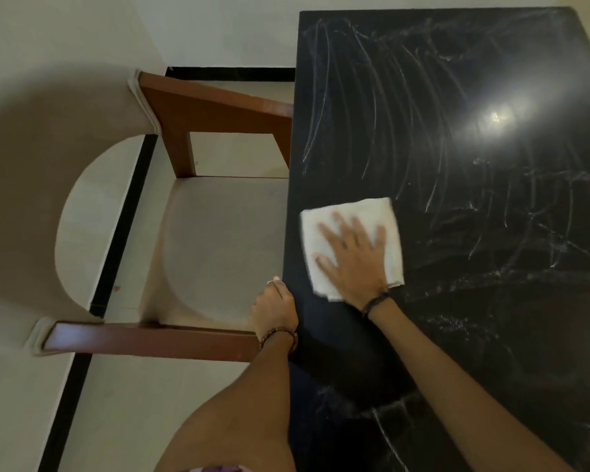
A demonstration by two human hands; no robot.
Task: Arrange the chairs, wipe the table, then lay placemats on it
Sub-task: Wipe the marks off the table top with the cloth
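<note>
Tabletop [474, 233], black and glossy, filling right half of frame, streaked all over with pale curved smears; bright glare spot at upper right. Cloth [351, 247], white and folded into a rough square, lying flat on tabletop at centre of frame, just inside left edge. Right hand [353, 257] pressed palm-down on cloth, fingers straight and spread wide, pointing toward top of frame; dark band at wrist. Left hand [275, 306] at lower centre, resting at left edge of tabletop, fingers curled over or against that edge; exact grip not clear, since fingertips mostly hidden; ring on one finger, beaded bracelet at wrist. Both forearms bare, entering from bottom of frame.

Chair [198, 240] in left half of frame, drawn up to left side of tabletop, front of seat hidden under edge. Pale grey seat, curved pale backrest sweeping round at far left, two brown wooden arms, one across upper left, one across lower left just beside left hand. Floor [31, 420] of pale tiles with black border lines, running diagonally at lower left and straight across upper centre below pale wall
</note>
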